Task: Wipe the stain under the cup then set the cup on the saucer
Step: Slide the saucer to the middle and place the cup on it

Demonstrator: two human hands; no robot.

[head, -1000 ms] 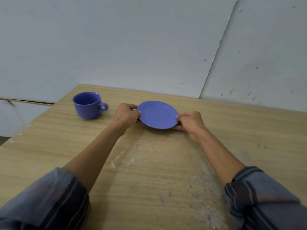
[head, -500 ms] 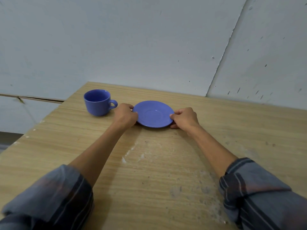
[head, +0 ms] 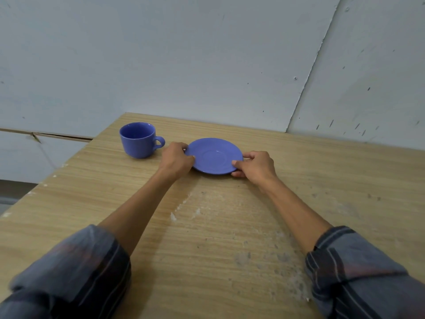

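Both hands — left hand (head: 178, 158), right hand (head: 255, 165) — pinch saucer (head: 213, 155) rim on worktop (head: 230, 226); cup (head: 138, 139) stands apart at left, not yet on saucer.

Dim, even light; soft shadows; wide-angle bending edges; sleeves blurred.

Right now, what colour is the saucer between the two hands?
Plain blue, with no pattern; the saucer shows clearly in the head view.

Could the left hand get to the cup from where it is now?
Probably yes. The left hand grips the saucer's left edge, and the cup stands just to its left, handle toward it, with only bare table between. It must release the saucer first.
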